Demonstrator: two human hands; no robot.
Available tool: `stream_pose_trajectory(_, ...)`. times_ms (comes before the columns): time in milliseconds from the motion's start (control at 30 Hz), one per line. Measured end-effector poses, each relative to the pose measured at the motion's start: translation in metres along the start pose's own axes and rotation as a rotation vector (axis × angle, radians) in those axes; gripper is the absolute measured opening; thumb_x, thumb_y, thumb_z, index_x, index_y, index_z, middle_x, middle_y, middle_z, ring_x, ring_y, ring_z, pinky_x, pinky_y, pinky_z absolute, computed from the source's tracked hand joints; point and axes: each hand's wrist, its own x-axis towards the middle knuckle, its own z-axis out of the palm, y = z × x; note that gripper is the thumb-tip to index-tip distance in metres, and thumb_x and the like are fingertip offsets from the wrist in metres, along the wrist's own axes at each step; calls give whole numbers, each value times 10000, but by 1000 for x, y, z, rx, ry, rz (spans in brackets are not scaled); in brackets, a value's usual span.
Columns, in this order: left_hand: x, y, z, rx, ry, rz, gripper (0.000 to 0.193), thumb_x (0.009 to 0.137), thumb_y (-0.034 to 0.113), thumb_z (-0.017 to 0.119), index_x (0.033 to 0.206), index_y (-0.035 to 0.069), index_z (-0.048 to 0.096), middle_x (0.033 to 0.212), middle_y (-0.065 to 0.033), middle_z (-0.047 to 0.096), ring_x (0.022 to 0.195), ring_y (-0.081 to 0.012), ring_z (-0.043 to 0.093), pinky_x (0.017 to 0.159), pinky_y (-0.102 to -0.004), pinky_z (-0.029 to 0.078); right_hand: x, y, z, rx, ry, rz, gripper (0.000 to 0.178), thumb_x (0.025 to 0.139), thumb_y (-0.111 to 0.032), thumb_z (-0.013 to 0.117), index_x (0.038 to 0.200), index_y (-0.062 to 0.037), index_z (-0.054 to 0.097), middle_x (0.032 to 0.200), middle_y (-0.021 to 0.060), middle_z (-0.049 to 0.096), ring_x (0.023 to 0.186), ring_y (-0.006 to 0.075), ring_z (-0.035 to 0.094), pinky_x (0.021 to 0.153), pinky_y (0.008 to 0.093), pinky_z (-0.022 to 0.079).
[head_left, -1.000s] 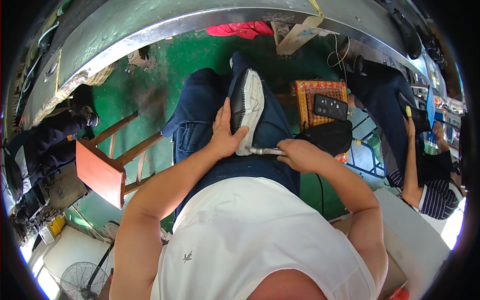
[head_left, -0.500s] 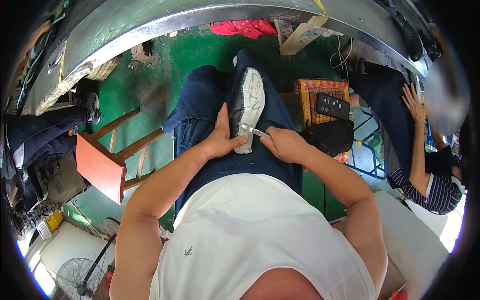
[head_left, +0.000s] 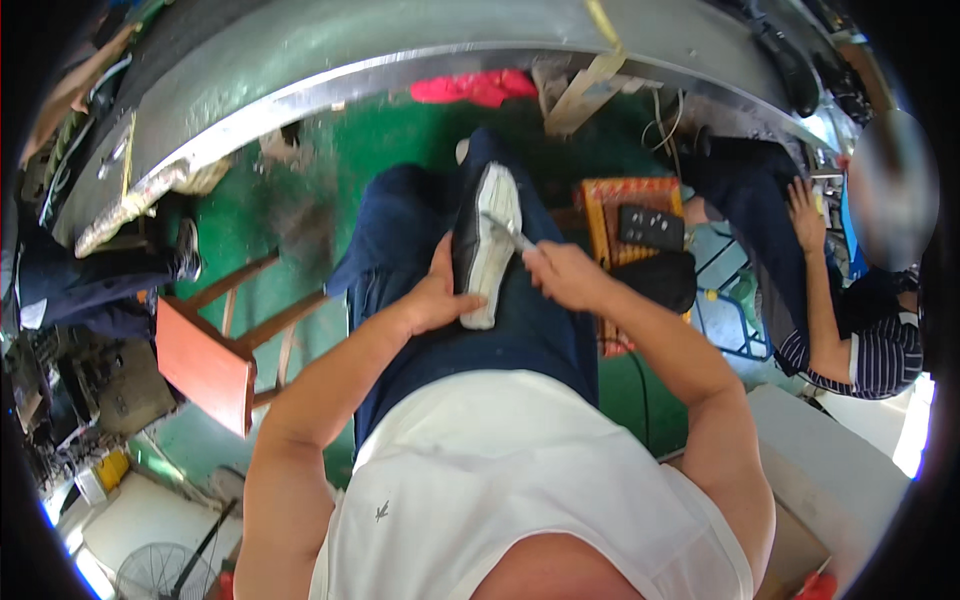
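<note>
A dark shoe [head_left: 485, 270] lies across my thighs with its pale underside turned up and its toe pointing away from me. My left hand [head_left: 436, 297] grips the near half, the thumb over the underside and the fingers along its left side. In my right hand [head_left: 565, 273] is a small metal hammer [head_left: 517, 239], my fingers closed round its handle. Its head end lies over the middle of the underside, a little blurred; whether it touches the surface I cannot tell.
An orange wooden stool [head_left: 205, 362] stands on the left. On the right, a beaded seat [head_left: 598, 215] carries a black phone-like device [head_left: 651, 228] and a black pouch [head_left: 655, 278]. A metal-edged bench [head_left: 370, 75] spans the far side. Another person's hand [head_left: 806, 215] rests at far right.
My right hand has moved the hammer from the heel end up to the middle of the underside. My left hand keeps its hold. The whole view has shifted slightly.
</note>
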Motion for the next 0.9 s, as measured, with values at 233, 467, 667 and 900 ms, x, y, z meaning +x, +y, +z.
stream_pose_trajectory(233, 70, -12, -11, -59, 361, -6, 763, 918, 448, 717, 1407, -66, 433, 1314, -240, 598, 1190, -275, 597, 1006, -365, 480, 0, 65, 41, 707, 92, 66, 494, 1093, -443, 370, 1024, -5, 588, 821, 66, 640, 676, 151, 643, 617, 300, 517)
stream_pose_trajectory(467, 11, 110, -58, -742, 433, 448, 421, 1020, 281, 597, 1333, 9, 524, 1208, -101, 647, 1099, -195, 620, 980, -353, 494, -17, 53, 27, 503, 108, 105, 480, 1081, -431, 417, 1004, 9, 592, 821, 96, 656, 698, 171, 668, 657, 325, 533)
stream_pose_trajectory(667, -9, 182, -122, -1366, -14, 507, 749, 1012, 616, 414, 1475, 29, 448, 1421, -230, 545, 1333, -402, 505, 1132, -556, 401, -34, 12, 25, -569, 59, -228, 513, 990, -516, 526, 982, -16, 639, 872, 214, 697, 843, 390, 707, 767, 488, 557)
stream_pose_trajectory(900, 20, 177, -121, -1473, -27, 406, 642, 1025, 585, 403, 1341, 52, 573, 1204, -215, 666, 1128, -424, 652, 935, -579, 557, -40, -4, 22, -715, 80, -309, 370, 889, -391, 687, 975, -31, 682, 1042, 162, 648, 1025, 349, 643, 825, 451, 560)
